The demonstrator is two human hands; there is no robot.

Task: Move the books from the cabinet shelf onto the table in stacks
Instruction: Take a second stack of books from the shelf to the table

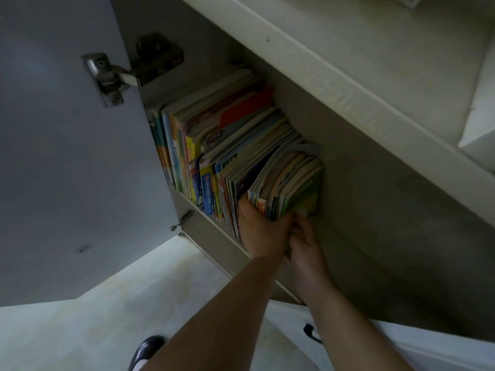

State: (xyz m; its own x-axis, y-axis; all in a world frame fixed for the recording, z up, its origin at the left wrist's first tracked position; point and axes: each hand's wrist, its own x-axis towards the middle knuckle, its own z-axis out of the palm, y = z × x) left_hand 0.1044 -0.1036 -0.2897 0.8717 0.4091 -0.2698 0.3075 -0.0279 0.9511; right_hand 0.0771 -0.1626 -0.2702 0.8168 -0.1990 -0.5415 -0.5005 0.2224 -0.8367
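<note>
Arms reach into the cabinet; left hand (261, 228) and right hand (305, 245) fingers grip a book bundle (289, 188).

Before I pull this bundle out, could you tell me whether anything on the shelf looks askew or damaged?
Yes: the row of books leans instead of standing upright, and several thin ones fan out loosely with curled covers. The bundle gripped between the left hand and right hand has splayed apart from the rest. No tears are visible in this dim light.
</note>
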